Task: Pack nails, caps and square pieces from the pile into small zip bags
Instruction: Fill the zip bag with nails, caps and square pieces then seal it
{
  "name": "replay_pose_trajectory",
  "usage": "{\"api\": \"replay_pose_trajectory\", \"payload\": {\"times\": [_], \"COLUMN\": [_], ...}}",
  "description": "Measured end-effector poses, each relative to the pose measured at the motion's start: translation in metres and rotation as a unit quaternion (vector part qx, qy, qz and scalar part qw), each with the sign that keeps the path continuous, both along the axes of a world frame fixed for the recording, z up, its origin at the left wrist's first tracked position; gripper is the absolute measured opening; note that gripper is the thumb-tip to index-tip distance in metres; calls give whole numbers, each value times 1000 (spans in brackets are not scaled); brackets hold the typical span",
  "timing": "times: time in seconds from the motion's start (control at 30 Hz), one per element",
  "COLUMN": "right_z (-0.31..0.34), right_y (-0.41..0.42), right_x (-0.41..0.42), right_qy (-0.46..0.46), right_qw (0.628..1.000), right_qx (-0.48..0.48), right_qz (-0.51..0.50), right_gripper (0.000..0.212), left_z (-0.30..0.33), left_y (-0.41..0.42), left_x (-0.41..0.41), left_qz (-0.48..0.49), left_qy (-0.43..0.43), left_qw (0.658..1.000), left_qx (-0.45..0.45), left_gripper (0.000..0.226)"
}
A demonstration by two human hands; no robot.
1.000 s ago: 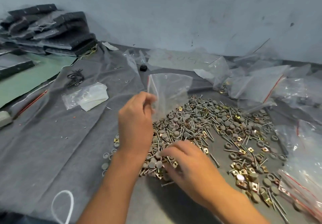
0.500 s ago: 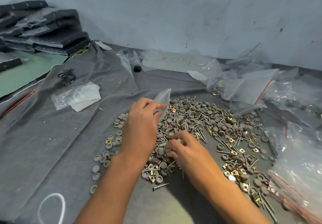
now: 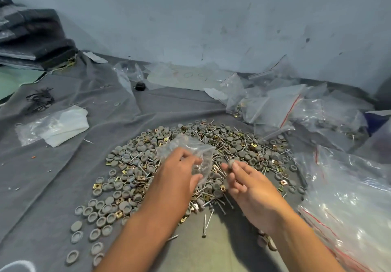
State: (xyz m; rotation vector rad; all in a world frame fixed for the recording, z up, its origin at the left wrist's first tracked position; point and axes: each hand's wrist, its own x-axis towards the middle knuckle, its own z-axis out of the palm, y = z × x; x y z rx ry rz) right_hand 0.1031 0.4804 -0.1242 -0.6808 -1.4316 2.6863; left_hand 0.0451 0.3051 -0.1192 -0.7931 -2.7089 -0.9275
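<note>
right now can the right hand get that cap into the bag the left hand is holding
Probably yes: the right hand pinches a cap just beside the small zip bag gripped by the left hand, nothing between them; whether its mouth is open is unclear.

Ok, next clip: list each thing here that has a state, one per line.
left hand: grips the small zip bag.
small zip bag: clear, crumpled, held low over the pile; contents hard to tell.
right hand: pinches a grey cap at the fingertips, beside the bag.
grey cap: lifted off the pile, not yet in the bag.
pile: loose, spread on the grey cloth.
zip bags: heaped at right.
</note>
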Motion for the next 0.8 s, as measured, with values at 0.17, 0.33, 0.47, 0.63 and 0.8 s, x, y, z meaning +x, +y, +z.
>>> {"api": "replay_pose_trajectory", "payload": {"times": [0.17,0.33,0.47,0.63,0.8], "right_z": [12,13,3,-1,8], "right_y": [4,-15,-22,-22,-26], "right_x": [4,7,12,12,13], "right_qy": [22,120,197,186,122], "right_qw": [997,955,710,647,838], "right_qx": [-69,264,676,738,530], "right_qz": [28,60,-17,-48,-29], "right_gripper": [26,19,18,14,27], "left_z": [-5,-6,-4,-3,-2], "left_y": [8,11,13,12,12], "left_x": [2,3,6,6,6], "left_qz": [-18,-45,-53,-49,-37], "left_qy": [-29,-50,-53,-46,-34], "left_qw": [999,997,996,996,998], "left_qx": [15,41,57,53,47], "left_gripper": [37,46,42,47,52]}}
